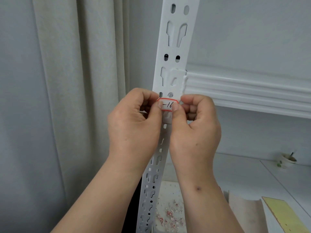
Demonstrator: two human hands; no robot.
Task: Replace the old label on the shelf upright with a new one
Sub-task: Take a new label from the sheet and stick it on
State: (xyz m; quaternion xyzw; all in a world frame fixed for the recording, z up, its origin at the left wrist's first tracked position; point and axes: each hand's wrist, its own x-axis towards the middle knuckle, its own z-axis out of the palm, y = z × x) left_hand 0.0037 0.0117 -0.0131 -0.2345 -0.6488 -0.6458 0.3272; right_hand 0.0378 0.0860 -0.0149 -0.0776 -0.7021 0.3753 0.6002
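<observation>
at the centre of the frame both hands hold a small white label (pixel 167 105) with a red border and handwritten "-16" against the white slotted shelf upright (pixel 175 61). the left hand (pixel 134 121) pinches its left end, thumb on the face; the right hand (pixel 195 121) pinches the right end the same way, so both are clamped on the label. it looks like thin adhesive paper: feather-light, limp, easy to crease or tear, best held by its outer edges and smoothed flat onto the stiff metal. torn red-and-white scraps (pixel 170 214) lie low in the frame, suggesting the old label is already off.
</observation>
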